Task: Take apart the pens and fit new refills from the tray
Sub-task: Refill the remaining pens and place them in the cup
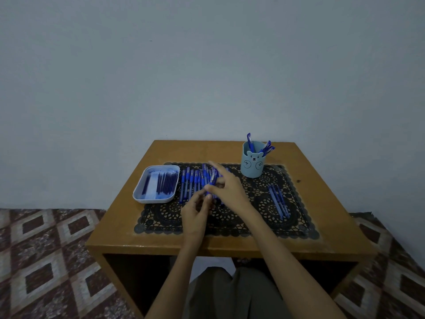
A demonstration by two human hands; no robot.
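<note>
The left hand and right hand pinch one slim plastic pen at opposite ends, seemingly to twist it apart, above the row of pens at the lacy mat's ten o'clock. Thin refills wait in the smooth rounded tray at nine o'clock, within easy reach.

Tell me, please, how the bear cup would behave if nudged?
The cup looks like light plastic, so it would probably slide easily. It is tall, with pens leaning over its rim, so a high push might tip it.
</note>
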